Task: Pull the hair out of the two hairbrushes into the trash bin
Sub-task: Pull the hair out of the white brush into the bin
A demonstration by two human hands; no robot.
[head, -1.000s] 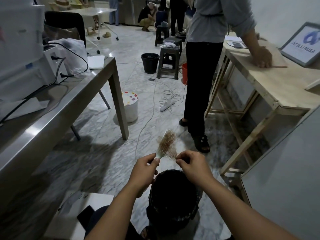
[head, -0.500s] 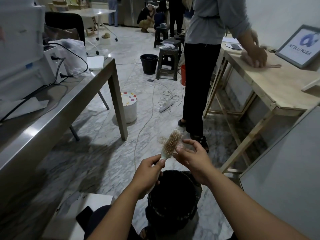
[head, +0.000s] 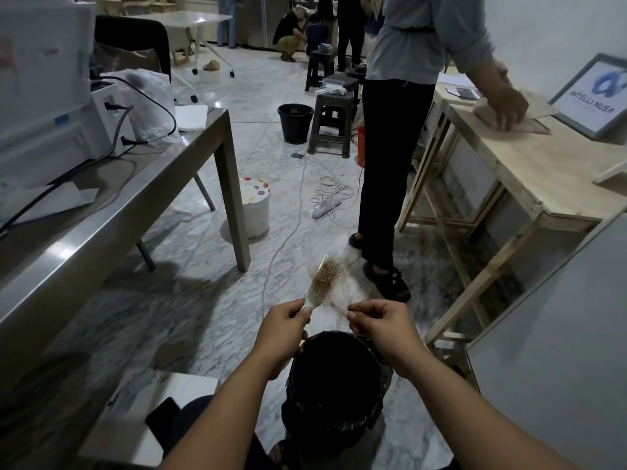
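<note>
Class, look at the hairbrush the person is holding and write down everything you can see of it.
The hairbrush is a small paddle brush with a pale, plastic-looking body and rows of light bristles matted with brownish hair. It tilts up and away above the black trash bin. The left hand pinches its handle; the right hand pinches strands trailing from the bristles.

Hairbrush: I see pale, possibly plastic handle.
Trash bin: glossy black liner.
Floor: polished marble.
Right table: bare matt wood.
</note>
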